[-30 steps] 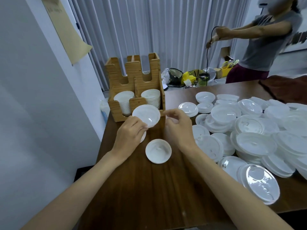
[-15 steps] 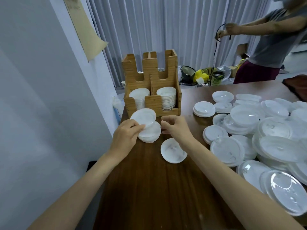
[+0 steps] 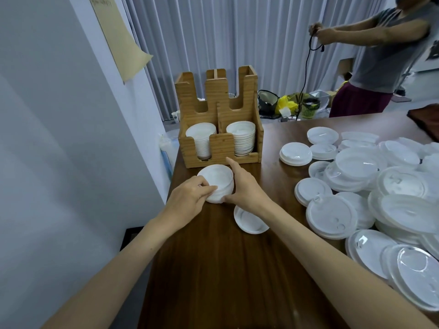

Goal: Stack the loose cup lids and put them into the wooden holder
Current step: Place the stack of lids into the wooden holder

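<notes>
A short stack of white cup lids (image 3: 219, 180) sits on the brown table (image 3: 228, 269) just in front of the wooden holder (image 3: 219, 115). My left hand (image 3: 188, 198) grips the stack's near left edge. On the stack's right side my right hand (image 3: 245, 188) holds it, thumb under the near rim and index finger stretched along the far side. One loose white lid (image 3: 249, 222) lies on the table under my right wrist. Both front slots of the holder contain lid stacks, the left stack (image 3: 202, 141) and the right stack (image 3: 242, 137).
A large heap of bigger white and clear lids (image 3: 380, 195) covers the table's right half. A wall (image 3: 59, 138) runs close along the table's left edge. Another person (image 3: 380, 55) stands at the far right handling a black cord. Bags and a bin (image 3: 308, 108) sit on the floor behind.
The lid that my left hand held tilted has come down onto the stack. My right hand moved left from beside the stack to clasp its right side.
</notes>
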